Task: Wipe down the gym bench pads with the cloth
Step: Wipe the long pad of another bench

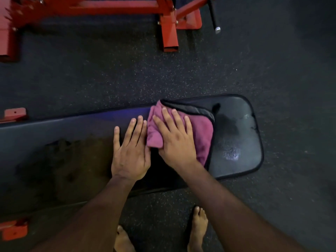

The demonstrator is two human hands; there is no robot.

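A long black bench pad (60, 142) runs across the view from the left edge to a rounded right end. A folded magenta cloth (203, 128) with a grey underside and black trim lies on the pad toward its right end. My right hand (176, 140) presses flat on the cloth with straight, spread fingers. Beside it my left hand (130, 148) rests flat on the bare pad, its fingers straight and touching the cloth's left edge. Wet patches glisten on the pad to the right of the cloth.
Red steel frame legs (170, 33) of a gym machine stand on the speckled black rubber floor (109, 75) beyond the bench. Red bench feet (14, 230) show at the lower left and mid left. My bare feet (197, 228) stand just below the pad.
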